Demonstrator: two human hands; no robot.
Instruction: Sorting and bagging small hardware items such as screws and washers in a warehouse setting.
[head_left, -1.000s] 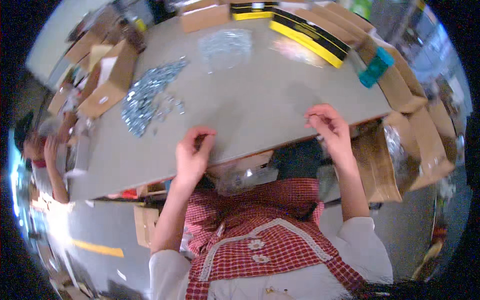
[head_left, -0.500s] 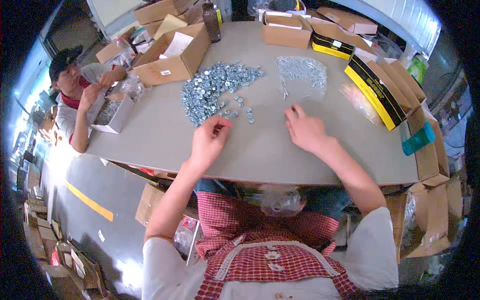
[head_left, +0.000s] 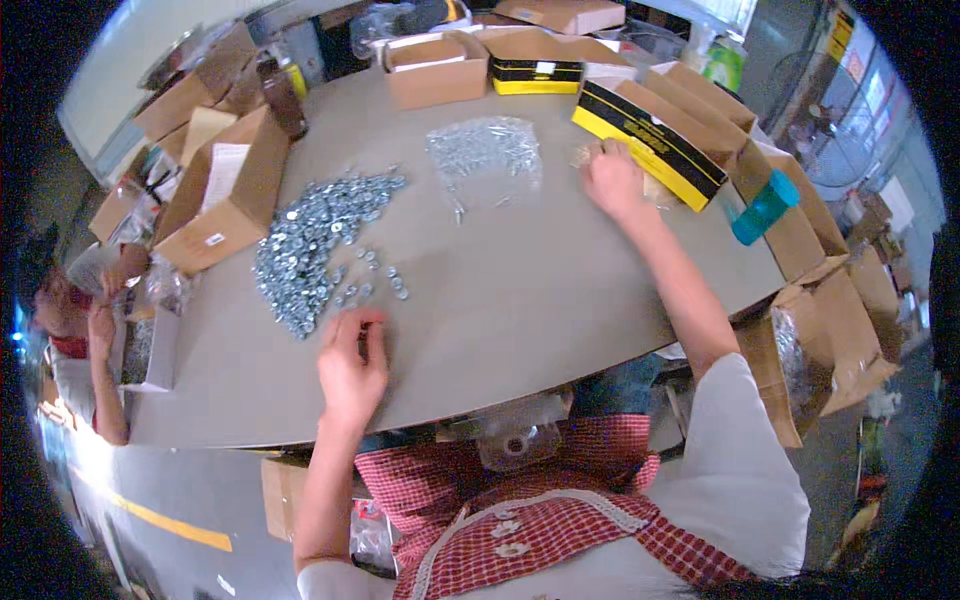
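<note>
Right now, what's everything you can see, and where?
Table: one, grey, centre
Metal pieces: many, silver, table's left
Filled bag: one, clear, table's far middle
Black and yellow boxes: two, table's far side
Pale bits: count unclear, beige, beside those boxes
Cardboard boxes: several, brown, around table
Container: one, teal, right
Bottle: one, brown, far left
Small box: one, white, left
Other person: one, white top, far left
Floor stripe: one, yellow, lower left
Apron: one, red check, lower middle
Left grip: one bare hand, below metal pieces
Right grip: one bare hand, by pale bits
</note>
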